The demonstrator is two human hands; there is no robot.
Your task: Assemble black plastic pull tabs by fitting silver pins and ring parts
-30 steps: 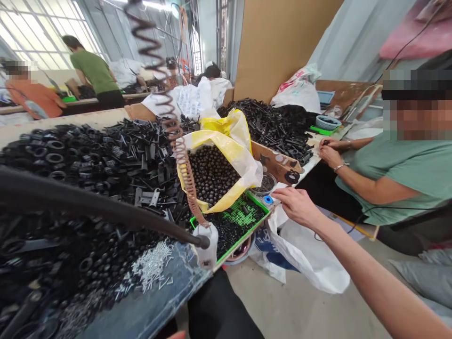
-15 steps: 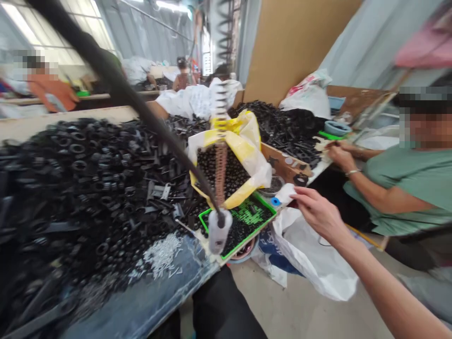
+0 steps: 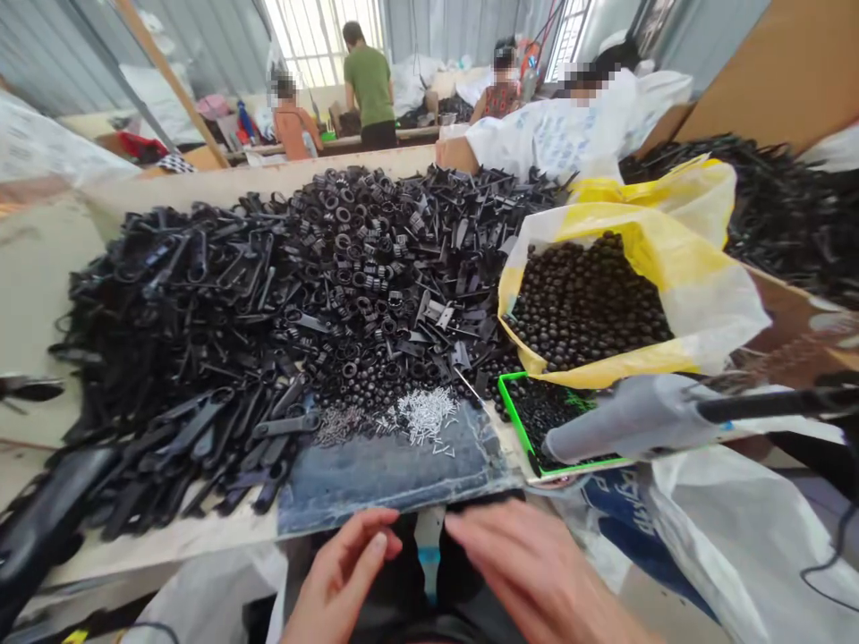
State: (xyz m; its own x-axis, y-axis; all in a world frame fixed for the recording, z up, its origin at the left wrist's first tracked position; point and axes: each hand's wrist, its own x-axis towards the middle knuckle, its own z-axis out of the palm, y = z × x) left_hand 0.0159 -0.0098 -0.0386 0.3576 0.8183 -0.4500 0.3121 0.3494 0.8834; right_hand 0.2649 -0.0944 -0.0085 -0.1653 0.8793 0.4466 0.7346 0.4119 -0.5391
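My left hand (image 3: 352, 577) is just below the table's front edge, its fingers loosely curled, the thumb apart from them and nothing visible between. To its right, my right hand (image 3: 530, 568) is slightly blurred, with its fingers stretched out and holding nothing that I can see. Both hands are near a dark blue mat (image 3: 389, 478) on the table. Small silvery pins (image 3: 426, 416) lie in a heap at the mat's back edge, beside a patch of small dark pieces (image 3: 342, 424).
Black plastic parts (image 3: 234, 295) are heaped across the table. At the right, a yellow-and-white bag (image 3: 718, 313) holds black balls, with a green-rimmed tray (image 3: 515, 420) in front. A grey cylindrical tool (image 3: 617, 416) overhangs the tray. Several people are at the back.
The view has swung left to face the table. My right hand has come back from the right, where it was at a white object; that object is no longer in it. My left hand has come into view.
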